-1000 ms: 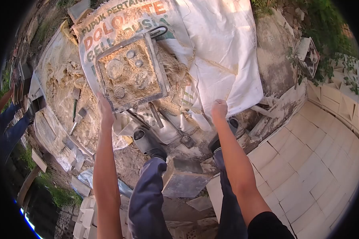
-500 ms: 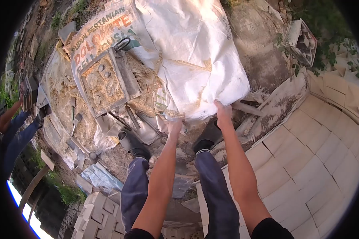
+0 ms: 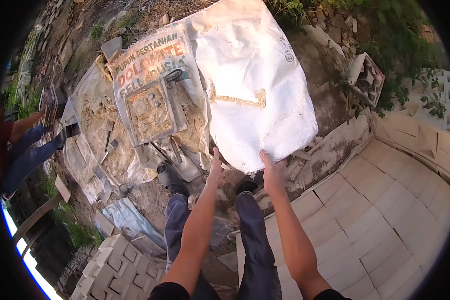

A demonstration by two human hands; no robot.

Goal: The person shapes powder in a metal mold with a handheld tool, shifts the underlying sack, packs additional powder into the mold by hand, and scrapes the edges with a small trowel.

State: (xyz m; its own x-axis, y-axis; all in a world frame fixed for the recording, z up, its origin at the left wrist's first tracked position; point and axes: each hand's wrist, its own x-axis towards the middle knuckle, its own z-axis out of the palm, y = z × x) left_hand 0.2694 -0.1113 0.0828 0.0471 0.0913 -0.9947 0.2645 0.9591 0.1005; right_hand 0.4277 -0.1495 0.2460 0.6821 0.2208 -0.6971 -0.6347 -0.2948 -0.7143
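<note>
A large white woven sack (image 3: pixel 265 115) lies spread out in front of me, with a strip of sandy dust across it and handwriting near its far right edge. My left hand (image 3: pixel 216 172) is at the sack's near left edge, fingers stretched out and holding nothing. At the near right edge, my right hand (image 3: pixel 273 172) overlaps the sack with its thumb raised apart from the fingers, which are slightly blurred. Left of the sack stands a rectangular mould frame (image 3: pixel 177 112) with sandy material and several round lumps inside, on a printed dolomite sack (image 3: pixel 152 57).
A hammer-like tool (image 3: pixel 110 150) and other tools lie on the sandy sheet at left. Pale blocks (image 3: pixel 117 267) are stacked at lower left, and a block surface (image 3: pixel 375 215) spans the right. Another person's legs (image 3: pixel 27 152) show at far left. A hollow block (image 3: pixel 366 80) stands upper right.
My hands have come off their grip on the sack's near edge, the left one now with straight fingers. The sack's near side looks smoother and flatter. The view has shifted.
</note>
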